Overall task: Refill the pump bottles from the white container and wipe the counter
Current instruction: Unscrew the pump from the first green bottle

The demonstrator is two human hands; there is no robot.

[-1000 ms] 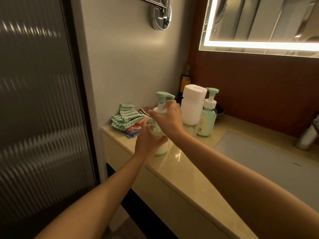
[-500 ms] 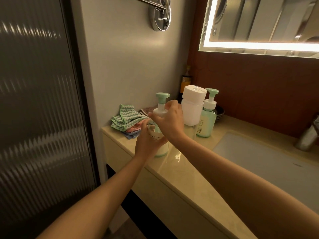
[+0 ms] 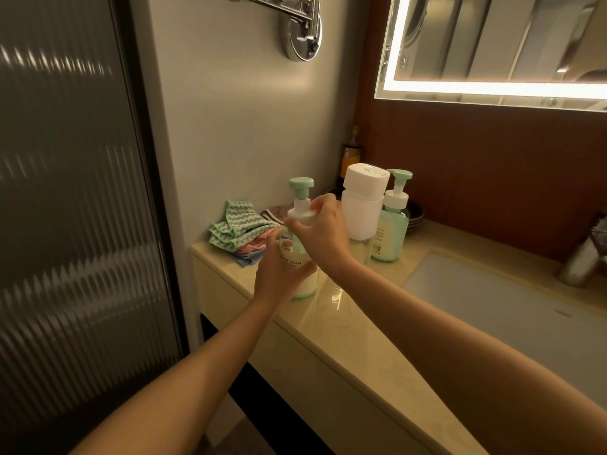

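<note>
Pump bottle point(image 3: 305, 284) stands near counter point(image 3: 361, 339) front edge

The clear pump bottle point(image 3: 304, 285) stands upright with the left hand point(image 3: 279, 274) round its body and the right hand point(image 3: 323, 233) gripping its white collar, while the white container point(image 3: 363, 205) and the green pump bottle point(image 3: 392, 233) stand just behind the right hand.
</note>
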